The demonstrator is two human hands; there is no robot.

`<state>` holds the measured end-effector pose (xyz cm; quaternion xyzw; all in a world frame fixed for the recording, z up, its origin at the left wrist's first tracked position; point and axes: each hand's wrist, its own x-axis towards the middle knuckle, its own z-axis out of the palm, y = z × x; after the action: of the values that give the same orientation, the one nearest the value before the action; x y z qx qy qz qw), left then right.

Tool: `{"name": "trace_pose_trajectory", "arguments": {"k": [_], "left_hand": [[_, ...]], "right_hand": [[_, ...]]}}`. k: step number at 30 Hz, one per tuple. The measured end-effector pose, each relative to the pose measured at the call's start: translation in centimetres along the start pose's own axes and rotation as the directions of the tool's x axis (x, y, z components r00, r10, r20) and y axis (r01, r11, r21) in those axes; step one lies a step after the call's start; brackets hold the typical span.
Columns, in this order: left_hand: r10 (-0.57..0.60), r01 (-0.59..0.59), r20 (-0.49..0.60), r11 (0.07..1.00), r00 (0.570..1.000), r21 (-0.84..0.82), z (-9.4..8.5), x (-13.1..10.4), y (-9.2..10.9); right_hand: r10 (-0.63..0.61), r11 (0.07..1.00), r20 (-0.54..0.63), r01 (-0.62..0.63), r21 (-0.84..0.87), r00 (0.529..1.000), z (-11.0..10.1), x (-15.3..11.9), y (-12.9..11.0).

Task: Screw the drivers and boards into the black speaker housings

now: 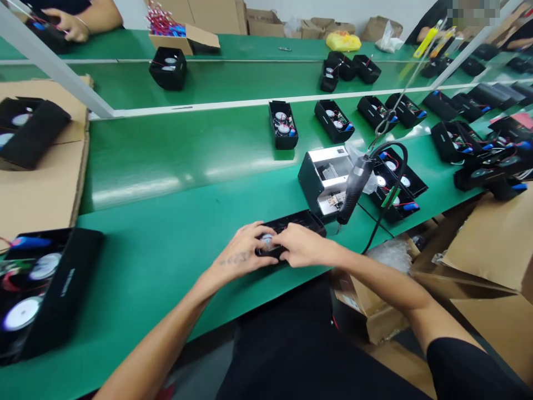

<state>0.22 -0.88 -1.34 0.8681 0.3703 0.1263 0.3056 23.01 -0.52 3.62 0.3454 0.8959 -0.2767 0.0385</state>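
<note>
A black speaker casing (306,221) lies on the green bench near its front edge. My left hand (245,250) grips the casing's left end, thumb on the near wall and fingers across the top. My right hand (303,244) reaches into the casing, its fingers bent together beside a round silver part (266,239); whatever they pinch is hidden. Behind the casing stands a black and silver machine (327,180). A black electric screwdriver (356,186) hangs tip down to the right of my hands.
Open casings with round speakers stand at the near left (75,294) and along the conveyor (283,125). More are stacked at right. Cardboard (50,189) lies at left; open boxes (478,244) stand at lower right. Other people's hands (73,25) work across the bench.
</note>
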Motion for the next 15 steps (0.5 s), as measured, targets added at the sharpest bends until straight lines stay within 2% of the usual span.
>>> {"name": "trace_pose_trajectory", "arguments": {"k": [3, 5, 9, 15], "left_hand": [[-0.057, 0.066, 0.095, 0.993, 0.994, -0.101, -1.6, 1.2, -0.5], [-0.079, 0.091, 0.099, 0.989, 0.992, -0.12, -1.9, 1.6, -0.4], [-0.08, 0.09, 0.08, 0.987, 0.994, -0.132, -1.8, 1.5, -0.3], [-0.048, 0.061, 0.096, 0.989, 0.994, -0.137, -1.8, 1.7, -0.6]], "right_hand": [[-0.001, 0.994, 0.049, -0.004, 0.109, 0.999, -2.0, 1.3, 0.6], [0.003, 0.995, 0.057, -0.008, 0.095, 0.998, -2.5, 1.4, 0.4], [0.033, 0.997, 0.014, -0.032, -0.073, 0.999, -1.5, 1.0, -0.4], [0.021, 0.987, -0.063, -0.031, -0.161, 0.998, 0.4, 1.1, -0.3]]}}
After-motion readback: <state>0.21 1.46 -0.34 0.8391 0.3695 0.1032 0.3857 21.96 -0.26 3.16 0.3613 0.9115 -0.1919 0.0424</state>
